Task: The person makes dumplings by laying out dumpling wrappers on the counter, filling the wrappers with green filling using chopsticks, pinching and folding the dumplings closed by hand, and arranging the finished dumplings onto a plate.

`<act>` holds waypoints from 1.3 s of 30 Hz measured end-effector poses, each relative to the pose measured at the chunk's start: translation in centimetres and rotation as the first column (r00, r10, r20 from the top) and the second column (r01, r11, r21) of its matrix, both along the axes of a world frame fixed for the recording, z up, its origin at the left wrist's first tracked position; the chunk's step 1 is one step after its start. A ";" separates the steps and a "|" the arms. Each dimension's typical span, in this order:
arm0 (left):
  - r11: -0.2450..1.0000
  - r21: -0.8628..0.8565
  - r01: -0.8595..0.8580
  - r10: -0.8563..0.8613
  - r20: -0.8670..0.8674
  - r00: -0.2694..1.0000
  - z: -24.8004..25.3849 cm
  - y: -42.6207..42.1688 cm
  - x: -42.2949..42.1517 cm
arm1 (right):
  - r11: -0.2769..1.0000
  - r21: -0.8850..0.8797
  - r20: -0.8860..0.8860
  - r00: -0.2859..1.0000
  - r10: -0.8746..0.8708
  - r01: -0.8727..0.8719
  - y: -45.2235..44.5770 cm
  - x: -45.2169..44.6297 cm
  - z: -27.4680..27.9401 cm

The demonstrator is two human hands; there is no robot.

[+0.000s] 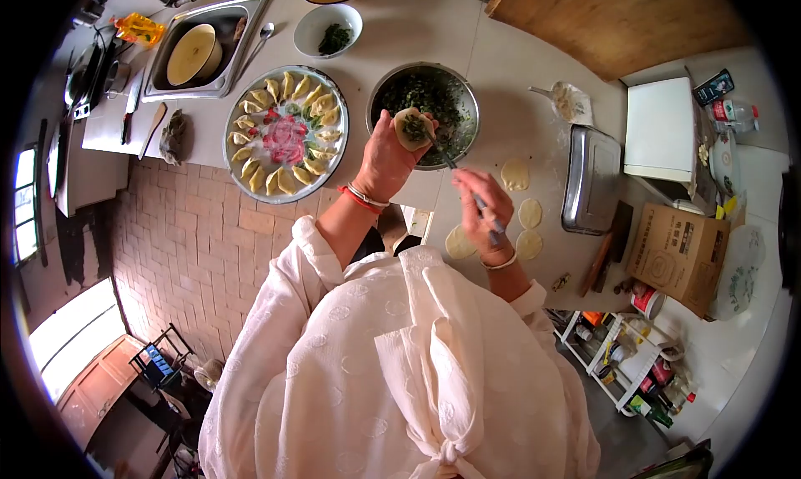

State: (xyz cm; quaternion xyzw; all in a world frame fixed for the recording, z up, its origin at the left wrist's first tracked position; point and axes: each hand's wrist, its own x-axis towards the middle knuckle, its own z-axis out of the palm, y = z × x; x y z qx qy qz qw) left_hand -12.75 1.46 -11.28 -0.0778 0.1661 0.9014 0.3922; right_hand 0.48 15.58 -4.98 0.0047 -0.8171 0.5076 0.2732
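Note:
A round dumpling wrapper rests in my left hand, with the fingers curled around its edge. Green chopped filling lies on the wrapper. My right hand is closed around the grey handle of a spoon, whose tip reaches the filling; its bowl is hard to make out. Just beyond both hands stands a steel mixing bowl holding more green filling. Flat wrappers lie on the counter beside my right hand. Left of my left hand, a patterned tray carries a ring of folded dumplings.
A white bowl with greens sits behind the tray. Further left are a sink, a knife and a wooden spatula. On the right stand a metal lidded tin, a flour scoop and a cardboard box.

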 end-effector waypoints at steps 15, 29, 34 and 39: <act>0.999 0.039 0.004 -0.002 -0.038 0.999 0.7 -0.4 -0.1 | 0.853 -0.499 0.117 0.987 -0.108 0.153 0.4 0.6 2.0; 0.998 0.011 0.062 -0.061 -0.038 0.997 1.8 -0.4 0.1 | 0.557 -0.771 0.247 0.951 -0.185 0.309 2.0 0.6 -1.0; 0.998 0.040 0.058 -0.056 -0.044 0.997 1.4 -0.4 0.2 | 0.563 -0.777 0.240 0.959 -0.149 0.282 2.3 0.8 0.6; 0.999 0.007 0.044 -0.044 -0.048 0.998 1.2 -0.5 0.2 | 0.535 -0.802 0.193 0.963 -0.186 0.264 2.9 0.2 1.0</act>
